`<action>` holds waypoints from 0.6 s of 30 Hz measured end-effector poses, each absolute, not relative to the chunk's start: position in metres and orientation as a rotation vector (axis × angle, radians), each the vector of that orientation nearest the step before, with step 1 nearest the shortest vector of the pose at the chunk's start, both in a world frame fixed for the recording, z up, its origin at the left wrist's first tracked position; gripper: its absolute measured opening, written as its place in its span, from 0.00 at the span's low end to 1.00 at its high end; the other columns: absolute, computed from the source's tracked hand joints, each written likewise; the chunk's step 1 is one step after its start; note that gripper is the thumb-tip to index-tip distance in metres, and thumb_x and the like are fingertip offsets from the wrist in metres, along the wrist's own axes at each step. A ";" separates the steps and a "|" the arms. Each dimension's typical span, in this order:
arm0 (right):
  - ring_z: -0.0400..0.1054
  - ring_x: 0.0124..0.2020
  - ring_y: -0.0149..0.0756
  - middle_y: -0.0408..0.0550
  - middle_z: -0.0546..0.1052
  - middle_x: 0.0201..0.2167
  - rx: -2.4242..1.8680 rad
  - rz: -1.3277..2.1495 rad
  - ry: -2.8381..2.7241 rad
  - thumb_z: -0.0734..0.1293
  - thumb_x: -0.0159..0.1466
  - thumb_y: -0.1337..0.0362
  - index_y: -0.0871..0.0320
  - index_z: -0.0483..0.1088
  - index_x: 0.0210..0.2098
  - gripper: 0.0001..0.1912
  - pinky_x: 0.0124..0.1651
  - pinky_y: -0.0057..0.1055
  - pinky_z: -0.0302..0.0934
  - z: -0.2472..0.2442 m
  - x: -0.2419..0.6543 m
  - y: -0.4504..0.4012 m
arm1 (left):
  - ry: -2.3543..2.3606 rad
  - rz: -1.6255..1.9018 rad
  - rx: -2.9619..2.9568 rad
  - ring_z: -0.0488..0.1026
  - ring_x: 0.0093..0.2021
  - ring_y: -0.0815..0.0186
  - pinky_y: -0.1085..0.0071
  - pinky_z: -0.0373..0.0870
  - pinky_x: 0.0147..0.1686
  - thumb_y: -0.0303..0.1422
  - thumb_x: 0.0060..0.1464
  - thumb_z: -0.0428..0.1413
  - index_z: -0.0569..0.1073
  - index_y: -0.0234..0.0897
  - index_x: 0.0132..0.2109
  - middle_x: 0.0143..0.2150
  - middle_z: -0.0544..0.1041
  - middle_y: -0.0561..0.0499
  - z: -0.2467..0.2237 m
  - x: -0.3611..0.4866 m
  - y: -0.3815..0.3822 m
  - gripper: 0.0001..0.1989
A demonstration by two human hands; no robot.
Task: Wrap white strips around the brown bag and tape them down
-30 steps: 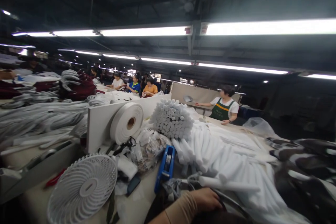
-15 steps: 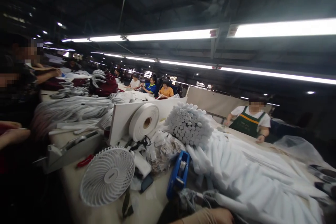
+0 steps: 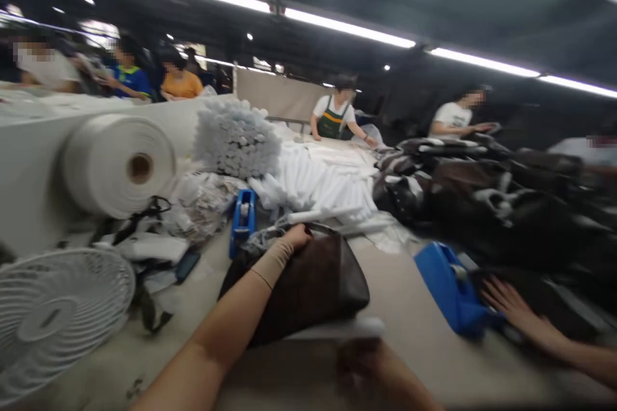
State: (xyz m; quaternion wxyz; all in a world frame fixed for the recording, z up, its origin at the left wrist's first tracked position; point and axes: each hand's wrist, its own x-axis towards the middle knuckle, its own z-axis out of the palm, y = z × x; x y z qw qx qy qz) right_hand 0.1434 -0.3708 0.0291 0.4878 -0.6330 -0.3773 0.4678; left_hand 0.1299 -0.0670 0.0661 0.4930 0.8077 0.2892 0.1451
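Note:
My left hand (image 3: 299, 237), in a beige sleeve cuff, grips the top edge of a dark brown leather-look bag (image 3: 308, 289) that leans on the table. Below the bag's lower edge is my right hand (image 3: 369, 363), smeared by motion, its fingers not clear. A blurred white strip or rod (image 3: 351, 329) lies between that hand and the bag. Just behind the bag stands a blue tape dispenser (image 3: 243, 221), with crumpled clear plastic beside it.
A co-worker's spread hand (image 3: 511, 308) rests on dark material at right, beside another blue dispenser (image 3: 450, 289). White foam rods (image 3: 313, 180) lie at the back. Left are a large white roll (image 3: 91, 167) and a fan grille (image 3: 62, 321). Dark bags (image 3: 520, 205) pile up at right.
My view has swung right and down. The brown bag, my blurred right hand and the co-worker's hand have come into view. My left arm now reaches up to the bag.

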 end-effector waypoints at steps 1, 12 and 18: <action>0.73 0.28 0.34 0.48 0.77 0.29 -1.550 1.208 -0.803 0.68 0.63 0.53 0.63 0.71 0.36 0.17 0.30 0.31 0.68 0.019 0.142 -0.376 | 0.675 0.354 1.979 0.75 0.41 0.65 0.63 0.75 0.41 0.36 0.61 0.56 0.72 0.32 0.47 0.44 0.75 0.48 0.061 0.134 -0.066 0.12; 0.75 0.24 0.33 0.52 0.80 0.27 -1.391 1.419 -0.692 0.70 0.58 0.52 0.64 0.69 0.34 0.19 0.26 0.22 0.64 0.064 0.105 -0.414 | 0.530 0.700 2.199 0.73 0.39 0.60 0.65 0.66 0.48 0.29 0.51 0.59 0.78 0.35 0.34 0.32 0.79 0.49 0.062 0.132 -0.064 0.03; 0.73 0.25 0.31 0.49 0.79 0.26 -1.304 1.211 -0.863 0.70 0.61 0.55 0.64 0.71 0.31 0.16 0.29 0.24 0.64 0.115 0.126 -0.416 | 0.370 0.932 2.090 0.72 0.31 0.66 0.71 0.67 0.40 0.39 0.56 0.54 0.76 0.36 0.39 0.30 0.76 0.52 0.075 0.124 -0.080 0.11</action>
